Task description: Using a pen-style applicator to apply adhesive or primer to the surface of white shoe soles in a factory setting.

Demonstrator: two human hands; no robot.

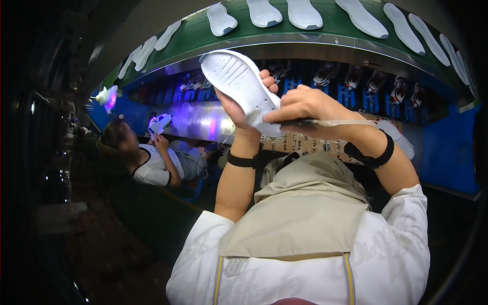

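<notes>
white sole (243,84) is held up before the chest, clear of the belt, tilted, its grooved face toward the wearer; presumably lifted this way so the face can be seen and reached.

left hand (233,109): fingers curled round the sole's right edge, thumb side at the opposite edge. likely a cradle from beneath that leaves the upper face bare and steadies it.

right hand (316,107): fingers bent and drawn together, apparently pinching a slender tool (333,122) with dark and translucent parts; exact thumb contact cannot be told. fingertips are at the sole's lower end; blur hides whether the tip touches.

more soles (305,14) lie spaced along the green belt (190,41), probably to keep each within easy reach. another sole (397,138) lies beside the printed cardboard (300,143), near the right forearm.
</notes>
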